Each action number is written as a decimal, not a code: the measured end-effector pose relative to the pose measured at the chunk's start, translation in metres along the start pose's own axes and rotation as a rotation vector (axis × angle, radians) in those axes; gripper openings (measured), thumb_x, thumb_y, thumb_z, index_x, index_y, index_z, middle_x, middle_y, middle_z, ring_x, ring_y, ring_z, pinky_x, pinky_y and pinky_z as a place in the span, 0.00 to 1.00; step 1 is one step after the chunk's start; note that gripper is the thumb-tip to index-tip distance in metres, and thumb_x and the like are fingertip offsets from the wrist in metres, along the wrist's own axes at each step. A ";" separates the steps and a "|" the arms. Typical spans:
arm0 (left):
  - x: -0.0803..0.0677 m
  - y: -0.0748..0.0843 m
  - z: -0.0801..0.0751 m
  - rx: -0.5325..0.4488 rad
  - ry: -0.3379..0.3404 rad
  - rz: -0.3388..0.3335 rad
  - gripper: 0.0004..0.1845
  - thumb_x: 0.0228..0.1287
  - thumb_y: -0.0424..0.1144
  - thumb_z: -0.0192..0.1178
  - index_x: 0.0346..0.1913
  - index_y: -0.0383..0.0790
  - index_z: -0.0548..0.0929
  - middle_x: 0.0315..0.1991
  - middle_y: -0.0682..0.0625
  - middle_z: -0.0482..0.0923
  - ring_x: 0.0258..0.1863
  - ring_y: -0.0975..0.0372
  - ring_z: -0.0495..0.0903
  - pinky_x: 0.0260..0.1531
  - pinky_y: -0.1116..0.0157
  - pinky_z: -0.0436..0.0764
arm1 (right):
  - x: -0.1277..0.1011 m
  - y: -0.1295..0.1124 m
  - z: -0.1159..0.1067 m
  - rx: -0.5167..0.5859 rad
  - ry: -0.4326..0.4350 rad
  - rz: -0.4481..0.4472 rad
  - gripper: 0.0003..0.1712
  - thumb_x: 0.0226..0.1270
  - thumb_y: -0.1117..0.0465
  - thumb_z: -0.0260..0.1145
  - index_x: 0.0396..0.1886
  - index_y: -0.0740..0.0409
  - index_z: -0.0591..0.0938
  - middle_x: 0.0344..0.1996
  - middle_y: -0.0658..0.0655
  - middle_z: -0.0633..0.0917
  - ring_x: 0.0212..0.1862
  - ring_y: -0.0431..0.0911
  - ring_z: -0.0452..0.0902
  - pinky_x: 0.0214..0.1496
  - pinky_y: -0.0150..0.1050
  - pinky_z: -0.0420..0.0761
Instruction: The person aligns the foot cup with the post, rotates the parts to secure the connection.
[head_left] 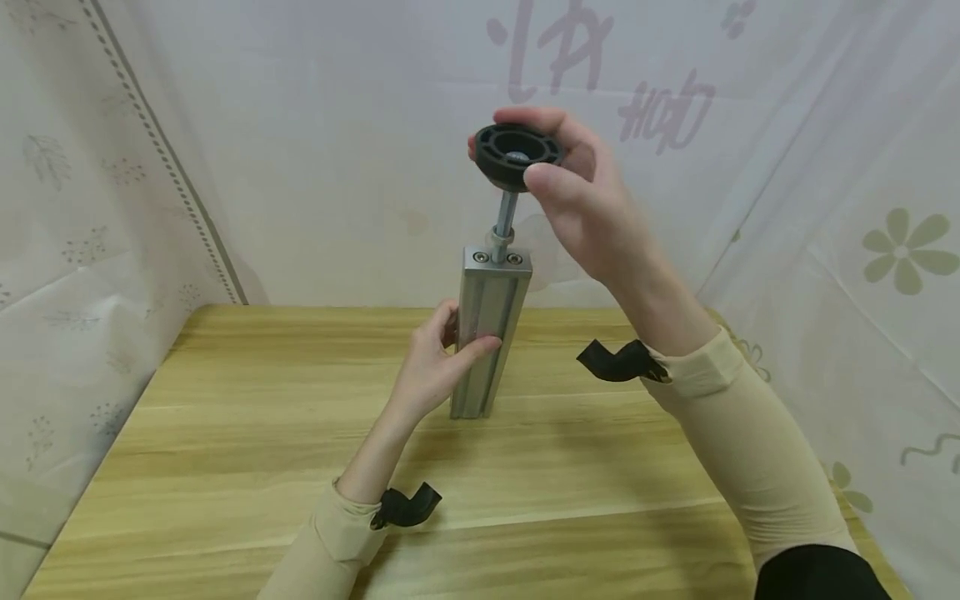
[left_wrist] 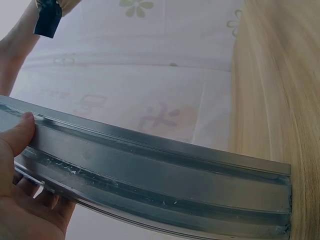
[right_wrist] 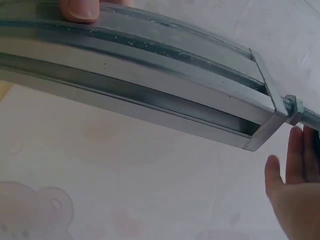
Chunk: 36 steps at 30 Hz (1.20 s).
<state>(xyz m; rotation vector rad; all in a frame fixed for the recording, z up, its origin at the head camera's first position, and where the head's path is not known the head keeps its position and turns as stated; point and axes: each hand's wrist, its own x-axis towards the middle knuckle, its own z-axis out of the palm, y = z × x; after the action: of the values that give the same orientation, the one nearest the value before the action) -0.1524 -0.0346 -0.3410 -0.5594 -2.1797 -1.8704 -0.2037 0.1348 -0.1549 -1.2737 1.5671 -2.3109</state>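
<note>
An aluminium profile (head_left: 483, 308) stands upright on the wooden table, slightly tilted, with grooves along its faces. My left hand (head_left: 433, 371) grips its middle, thumb across the near face. Two screws hold an end plate (head_left: 497, 262) on top. From the plate rises a threaded rod (head_left: 507, 210) with a hex nut (right_wrist: 296, 110) close above it in the right wrist view. At the rod's upper end sits a round black levelling foot (head_left: 501, 173), its ribbed hollow side up. My right hand (head_left: 588, 196) holds the foot's rim between thumb and fingers.
The wooden table (head_left: 247, 417) lies under the profile's lower end. A pale printed curtain (head_left: 337, 167) hangs behind and on both sides. Black straps (head_left: 618, 362) stick out from both sleeve cuffs.
</note>
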 end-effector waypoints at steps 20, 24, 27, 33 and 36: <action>0.000 -0.001 0.000 -0.014 -0.012 0.008 0.23 0.64 0.34 0.70 0.59 0.36 0.77 0.51 0.42 0.84 0.47 0.58 0.85 0.46 0.66 0.82 | -0.009 -0.006 0.042 -0.601 0.428 -0.095 0.31 0.50 0.69 0.80 0.49 0.58 0.71 0.43 0.53 0.85 0.48 0.47 0.83 0.58 0.37 0.79; 0.000 0.000 0.000 -0.012 -0.012 0.013 0.22 0.64 0.35 0.70 0.59 0.37 0.77 0.51 0.42 0.84 0.47 0.58 0.85 0.47 0.65 0.82 | -0.008 -0.006 0.035 -0.478 0.316 -0.074 0.38 0.53 0.68 0.77 0.62 0.59 0.70 0.51 0.56 0.82 0.51 0.49 0.81 0.56 0.37 0.80; 0.000 0.002 0.000 -0.010 -0.010 0.015 0.22 0.64 0.35 0.70 0.59 0.37 0.77 0.51 0.42 0.84 0.47 0.58 0.85 0.46 0.65 0.82 | -0.003 -0.003 0.023 -0.298 0.167 -0.039 0.53 0.51 0.55 0.83 0.74 0.59 0.65 0.61 0.61 0.79 0.61 0.53 0.78 0.61 0.38 0.78; -0.001 0.002 0.000 -0.002 -0.011 0.017 0.22 0.64 0.35 0.70 0.59 0.38 0.77 0.51 0.42 0.85 0.48 0.56 0.86 0.47 0.64 0.83 | 0.008 0.004 -0.004 0.061 -0.052 0.089 0.65 0.43 0.40 0.85 0.76 0.61 0.64 0.69 0.68 0.74 0.76 0.58 0.66 0.80 0.49 0.62; -0.001 0.001 0.000 -0.001 -0.014 0.009 0.23 0.65 0.36 0.70 0.60 0.39 0.77 0.52 0.43 0.85 0.49 0.55 0.86 0.48 0.63 0.83 | 0.012 0.004 -0.013 0.140 -0.148 0.157 0.59 0.48 0.41 0.82 0.75 0.61 0.66 0.69 0.67 0.76 0.77 0.60 0.65 0.82 0.55 0.55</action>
<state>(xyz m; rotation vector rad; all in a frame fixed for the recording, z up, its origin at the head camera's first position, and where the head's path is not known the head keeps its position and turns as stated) -0.1511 -0.0345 -0.3409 -0.5836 -2.1813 -1.8686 -0.2213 0.1367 -0.1529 -1.2123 1.3801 -2.1361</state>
